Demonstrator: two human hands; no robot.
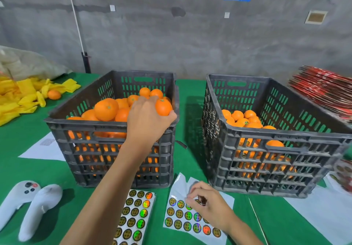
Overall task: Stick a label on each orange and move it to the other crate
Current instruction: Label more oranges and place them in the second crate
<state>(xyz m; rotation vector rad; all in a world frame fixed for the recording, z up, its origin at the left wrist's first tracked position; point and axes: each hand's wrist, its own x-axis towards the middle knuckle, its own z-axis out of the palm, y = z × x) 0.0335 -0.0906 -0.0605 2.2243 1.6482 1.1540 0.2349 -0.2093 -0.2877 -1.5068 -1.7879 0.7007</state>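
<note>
Over the left crate, left hand grips an orange; at 5 o'clock, right hand fingers pinch a label off its sheet.

A green cloth-covered table carries two dark slatted plastic crates — holographic round-sticker sheets in front.
</note>
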